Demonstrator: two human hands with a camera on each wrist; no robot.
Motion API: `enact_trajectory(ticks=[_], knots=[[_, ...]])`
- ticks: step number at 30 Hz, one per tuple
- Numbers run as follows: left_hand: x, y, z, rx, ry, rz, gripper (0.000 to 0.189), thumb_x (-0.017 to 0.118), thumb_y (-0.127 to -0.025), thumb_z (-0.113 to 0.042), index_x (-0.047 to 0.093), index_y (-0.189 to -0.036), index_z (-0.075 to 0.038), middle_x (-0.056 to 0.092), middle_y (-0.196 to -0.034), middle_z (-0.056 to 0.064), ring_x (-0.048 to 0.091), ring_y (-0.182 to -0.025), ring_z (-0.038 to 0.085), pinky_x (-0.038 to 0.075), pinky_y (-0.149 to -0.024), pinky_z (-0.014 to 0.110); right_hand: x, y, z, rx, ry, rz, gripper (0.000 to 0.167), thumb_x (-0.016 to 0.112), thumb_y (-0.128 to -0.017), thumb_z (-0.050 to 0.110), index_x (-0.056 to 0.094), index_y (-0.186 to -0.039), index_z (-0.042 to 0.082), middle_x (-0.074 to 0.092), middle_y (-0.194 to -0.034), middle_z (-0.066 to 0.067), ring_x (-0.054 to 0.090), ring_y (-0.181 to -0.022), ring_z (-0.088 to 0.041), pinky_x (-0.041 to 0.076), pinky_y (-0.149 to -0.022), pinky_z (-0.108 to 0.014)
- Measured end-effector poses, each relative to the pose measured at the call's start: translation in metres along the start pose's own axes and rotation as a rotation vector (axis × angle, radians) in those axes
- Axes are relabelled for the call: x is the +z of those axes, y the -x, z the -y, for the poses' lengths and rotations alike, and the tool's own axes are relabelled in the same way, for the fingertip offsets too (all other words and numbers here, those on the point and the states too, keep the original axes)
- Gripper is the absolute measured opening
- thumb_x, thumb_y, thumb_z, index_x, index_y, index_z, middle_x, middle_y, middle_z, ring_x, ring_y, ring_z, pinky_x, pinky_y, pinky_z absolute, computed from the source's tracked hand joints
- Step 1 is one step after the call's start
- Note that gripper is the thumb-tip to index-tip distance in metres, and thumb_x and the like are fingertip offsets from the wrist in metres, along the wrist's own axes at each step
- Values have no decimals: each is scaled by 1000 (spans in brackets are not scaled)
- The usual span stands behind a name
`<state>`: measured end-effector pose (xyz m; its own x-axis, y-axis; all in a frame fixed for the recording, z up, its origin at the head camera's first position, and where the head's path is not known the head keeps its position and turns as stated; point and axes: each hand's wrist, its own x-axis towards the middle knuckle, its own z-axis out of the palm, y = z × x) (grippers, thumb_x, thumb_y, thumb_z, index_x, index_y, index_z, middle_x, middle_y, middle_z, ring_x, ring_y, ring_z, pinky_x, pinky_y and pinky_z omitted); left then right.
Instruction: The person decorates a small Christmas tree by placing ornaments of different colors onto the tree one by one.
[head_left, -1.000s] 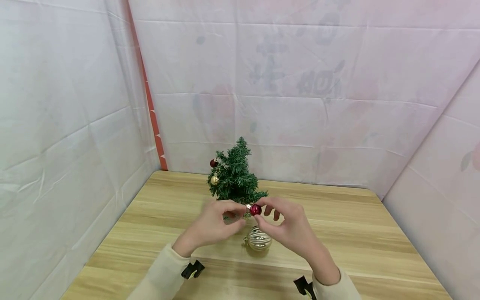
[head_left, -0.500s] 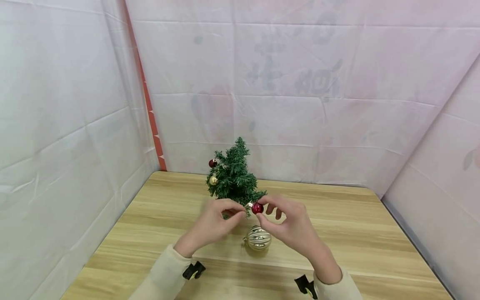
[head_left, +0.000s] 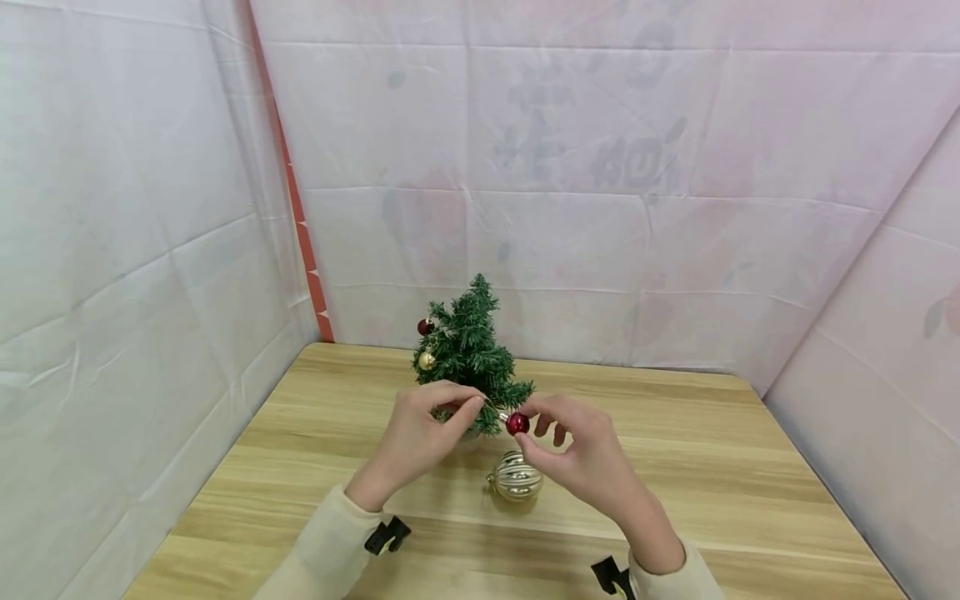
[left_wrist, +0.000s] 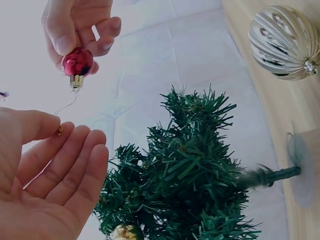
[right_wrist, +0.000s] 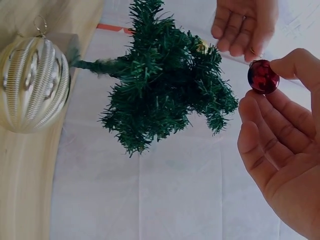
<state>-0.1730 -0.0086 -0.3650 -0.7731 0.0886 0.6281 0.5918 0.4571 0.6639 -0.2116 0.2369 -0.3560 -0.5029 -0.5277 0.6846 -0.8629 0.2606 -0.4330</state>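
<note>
Wooden tabletop (head_left: 750, 492), glossy red bauble (left_wrist: 79, 62).

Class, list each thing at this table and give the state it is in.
Tree: upright on the table
Small gold bauble: hung on the tree
Dark red bauble: hung on the tree
Large gold ornament: lying on its side
Bright red bauble: held off the table by the right hand
Gold thread: pinched by the left hand

Bright head view, soft shadows; wrist views — dimmer
</note>
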Motion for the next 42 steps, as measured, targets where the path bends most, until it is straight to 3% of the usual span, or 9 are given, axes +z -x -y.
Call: enact_trajectory(ticks=[6,10,19,27,35,42], knots=[[-1,-4,-4,-22,5,-31,16,73,-101,-16,83,-113,-14,82,-109,6,76,-94,10,63,-79,28,5,7,-2,42,-11,26,33,82,-84,1,76,-112,18,75,-97,8,65,-77,-6,53,-58,-22],[0,-5,-7,-4,0,-39,14,73,-101,-16,83,-111,-15,82,-106,1,75,-90,8,63,-77,27,8,9,-3,52,-44,56,33,80,-86,1,76,-113,19,75,-98,9,66,-75,-11,55,-57,-24],[3,-8,-9,37,-17,-11,11,76,-99,-15,83,-106,-17,81,-99,-4,72,-82,4,62,-74,25,11,13,-3,75,-35,82,32,80,-88,2,76,-116,16,77,-100,6,64,-74,0,55,-57,-23],[10,-10,-9,90,-41,-1,9,77,-97,-11,83,-102,-14,81,-95,-1,71,-77,3,61,-70,22,10,12,-4,87,-27,111,31,80,-90,4,76,-118,15,78,-103,3,64,-75,1,56,-58,-25],[14,-10,-10,95,-63,16,8,77,-97,-12,83,-100,-11,81,-93,-2,71,-74,1,60,-66,20,12,5,1,30,4,65,25,79,-91,3,78,-114,11,79,-101,-1,63,-72,0,55,-57,-23],[14,-8,-10,88,-53,16,8,77,-96,-10,84,-101,-11,81,-95,0,72,-76,3,60,-69,19,19,-5,6,-5,67,-9,18,80,-91,2,79,-106,11,78,-94,1,64,-69,-2,49,-57,-13]])
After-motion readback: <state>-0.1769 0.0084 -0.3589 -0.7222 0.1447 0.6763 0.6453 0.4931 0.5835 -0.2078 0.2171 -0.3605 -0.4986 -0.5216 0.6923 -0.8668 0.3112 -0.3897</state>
